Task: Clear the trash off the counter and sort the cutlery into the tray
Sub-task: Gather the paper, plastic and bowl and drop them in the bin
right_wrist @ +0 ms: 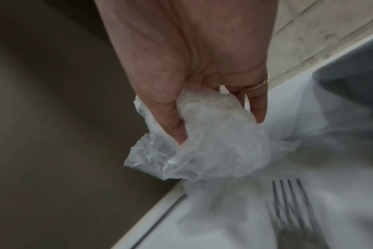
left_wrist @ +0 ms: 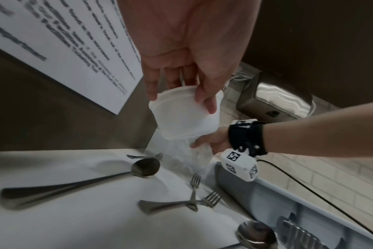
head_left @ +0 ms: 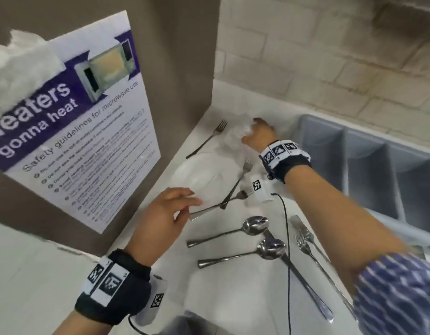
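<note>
1. We found the right hand (head_left: 258, 134) at the far corner of the counter (head_left: 233, 286), fingers and thumb curled round a crumpled clear plastic wrapper (right_wrist: 202, 146). The right wrist view showed the thumb pressed into the film and the wad bunched under the palm.

2. We noted the left hand (head_left: 164, 211) nearer the body, fingers pinching the rim of a white plastic container (left_wrist: 185, 114). In the left wrist view the container hung tilted, apparently lifted off the surface.

3. Both pieces of trash were thus in hand. We saw no bin in any view, so we could not say which way they had to travel.

4. The cutlery lay loose on the counter: a fork (head_left: 209, 137) just left of the wrapper, two crossed forks (head_left: 235, 189) beside the container, two spoons (head_left: 255, 226) nearer the body, and further pieces along the right edge, blurred.

5. The grey cutlery tray (head_left: 368, 165) stood against the wall, to the right of the scattered pieces; in the head view, the compartments that showed looked empty.

6. Our judgement: the right hand lay closer to the tray, and the handles pointed mostly toward the body, roughly along the tray's compartments, so little turning should be needed.
</note>
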